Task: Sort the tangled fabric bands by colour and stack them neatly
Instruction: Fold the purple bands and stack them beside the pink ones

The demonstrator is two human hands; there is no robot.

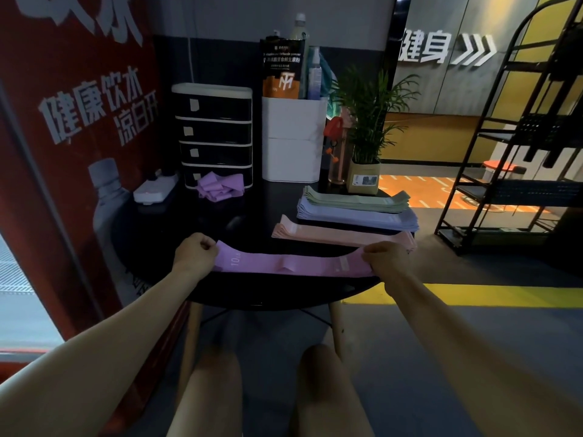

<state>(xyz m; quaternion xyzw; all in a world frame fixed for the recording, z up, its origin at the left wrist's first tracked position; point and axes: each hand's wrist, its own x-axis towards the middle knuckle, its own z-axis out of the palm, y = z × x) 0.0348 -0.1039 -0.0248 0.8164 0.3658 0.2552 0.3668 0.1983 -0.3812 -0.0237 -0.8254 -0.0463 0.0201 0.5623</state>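
A purple fabric band is stretched flat across the near edge of the round black table. My left hand pinches its left end and my right hand pinches its right end. Behind it lie three flat stacks: pink bands nearest, blue-lilac bands behind them, green bands farthest. A loose heap of tangled purple bands sits at the back left, in front of the drawer unit.
A black drawer unit, a white bin with bottles and a potted plant line the table's back. A white power strip lies back left. A black metal rack stands on the right.
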